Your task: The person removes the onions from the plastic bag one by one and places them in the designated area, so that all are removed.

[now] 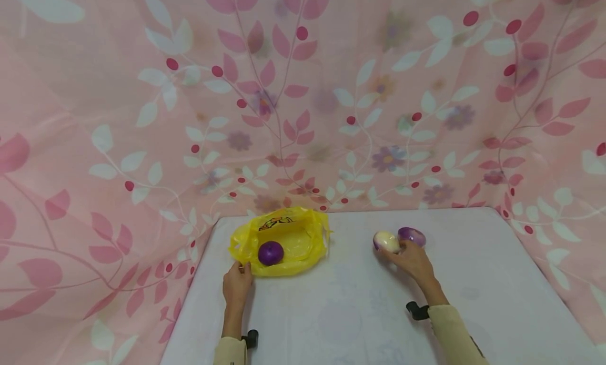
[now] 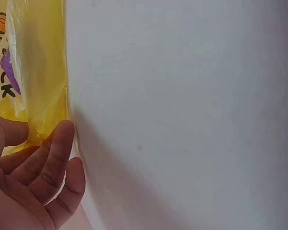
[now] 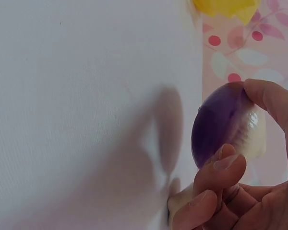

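Observation:
A yellow plastic bag (image 1: 289, 269) lies on the table with its mouth open. Inside sits a round purple thing (image 1: 271, 253), its kind unclear. My left hand (image 1: 238, 285) pinches the bag's near left edge; the left wrist view shows the thumb and fingers on the yellow plastic (image 2: 43, 96). On the right, my right hand (image 1: 413, 261) grips a glossy purple-and-white bulb (image 1: 387, 241) between thumb and fingers. In the right wrist view this bulb (image 3: 216, 124) is held above the table. Another purple-and-white bulb (image 1: 412, 235) is just beyond that hand, partly hidden by it.
The white table (image 1: 341, 317) runs back to a pink floral curtain (image 1: 303, 118). A broad stretch of tabletop lies between the bag and the bulbs. Each wrist wears a black device, such as the right one (image 1: 416, 311).

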{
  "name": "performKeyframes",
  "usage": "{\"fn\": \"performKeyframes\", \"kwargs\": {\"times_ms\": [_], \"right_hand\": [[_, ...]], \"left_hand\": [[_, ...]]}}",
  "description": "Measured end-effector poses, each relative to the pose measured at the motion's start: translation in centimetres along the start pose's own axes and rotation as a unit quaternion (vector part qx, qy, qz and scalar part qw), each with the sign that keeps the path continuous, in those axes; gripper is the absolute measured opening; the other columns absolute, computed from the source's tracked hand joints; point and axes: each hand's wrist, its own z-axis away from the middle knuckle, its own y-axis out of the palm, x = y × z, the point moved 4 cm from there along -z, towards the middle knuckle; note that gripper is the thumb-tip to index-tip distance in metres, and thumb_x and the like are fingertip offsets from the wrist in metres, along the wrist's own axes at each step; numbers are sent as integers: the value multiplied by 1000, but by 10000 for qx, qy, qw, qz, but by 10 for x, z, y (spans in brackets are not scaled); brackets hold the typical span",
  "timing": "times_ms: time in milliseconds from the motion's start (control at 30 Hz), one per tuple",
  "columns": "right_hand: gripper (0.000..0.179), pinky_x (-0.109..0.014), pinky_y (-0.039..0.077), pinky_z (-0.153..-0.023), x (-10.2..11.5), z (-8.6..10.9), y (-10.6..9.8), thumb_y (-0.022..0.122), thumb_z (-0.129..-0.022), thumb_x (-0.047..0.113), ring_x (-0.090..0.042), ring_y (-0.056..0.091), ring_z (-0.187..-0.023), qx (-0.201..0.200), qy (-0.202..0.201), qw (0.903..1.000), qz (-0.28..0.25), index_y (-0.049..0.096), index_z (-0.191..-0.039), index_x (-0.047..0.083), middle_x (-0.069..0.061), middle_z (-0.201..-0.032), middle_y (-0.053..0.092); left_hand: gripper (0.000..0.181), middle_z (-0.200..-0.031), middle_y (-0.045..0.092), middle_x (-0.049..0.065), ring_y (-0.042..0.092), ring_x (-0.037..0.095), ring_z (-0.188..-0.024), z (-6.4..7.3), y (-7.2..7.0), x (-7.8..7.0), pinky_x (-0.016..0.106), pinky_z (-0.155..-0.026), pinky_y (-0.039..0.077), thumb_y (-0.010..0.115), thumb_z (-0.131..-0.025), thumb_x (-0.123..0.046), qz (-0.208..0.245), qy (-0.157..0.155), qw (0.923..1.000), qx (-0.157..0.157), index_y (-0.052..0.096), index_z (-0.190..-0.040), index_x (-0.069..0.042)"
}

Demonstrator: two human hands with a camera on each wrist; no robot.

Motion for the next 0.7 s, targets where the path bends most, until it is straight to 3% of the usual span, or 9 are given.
{"fn": "performKeyframes", "kwargs": {"times_ms": [267, 700], "right_hand": [[64, -34, 38, -52, 0, 2, 4, 70, -78, 67, -21, 52, -65, -199, 362, 9990, -149, 55, -90, 5, -6, -78, 58], [65, -36, 38, -54, 1, 1, 11, 70, -78, 66, -24, 51, -74, -336, 370, 9986, 176, 54, -98, 6, -7, -86, 57]], "left_hand": [[22, -77, 71, 11, 62, 20, -60, 1, -1, 0, 34, -52, 46, 63, -96, -21, 5, 29, 10000, 16, 62, -82, -4], [21, -73, 70, 9, 60, 18, -56, 2, -1, 2, 33, -50, 44, 63, -96, -21, 36, 46, 10000, -1, 64, -85, -4]]}}
